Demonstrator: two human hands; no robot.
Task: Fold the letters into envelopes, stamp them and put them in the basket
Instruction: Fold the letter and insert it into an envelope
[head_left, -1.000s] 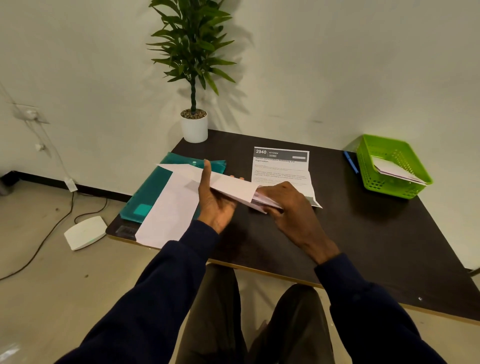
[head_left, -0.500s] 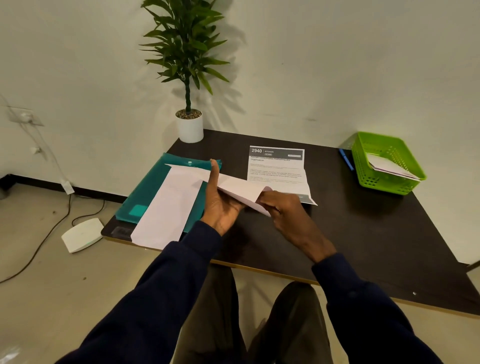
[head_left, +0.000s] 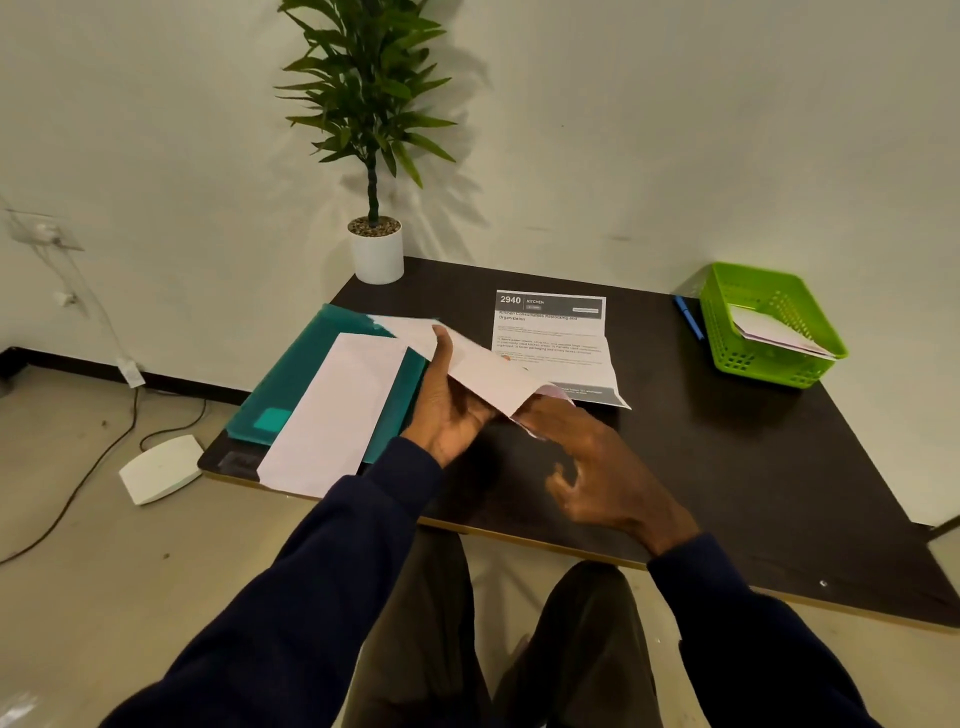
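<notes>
Fingers (head_left: 563, 480) of our right hand (head_left: 597, 467) hang loose and slightly spread below the envelope's near end, gripping nothing. Half a second ago that hand was pressed up to the opening, so it has now let go and dropped toward us. Our left hand (head_left: 447, 405) holds the white envelope (head_left: 478, 364) above the table (head_left: 727, 467), thumb laid across the top, fingers beneath. A pinkish sheet edge (head_left: 550, 397) peeks from the near end, so we judge the letter mostly in but not fully seated; the flap remains to close, then stamping.

Left of that, a second blank envelope (head_left: 332, 415) lies across the teal folder (head_left: 291, 384), overhanging the near table edge. Farther back, the printed letter (head_left: 550, 338) lies unfolded just beyond the held envelope. On the far right, the green basket (head_left: 727, 332) already holds at least one envelope, a blue pen (head_left: 688, 317) just beside it. At the far edge stands a potted plant (head_left: 376, 249).
</notes>
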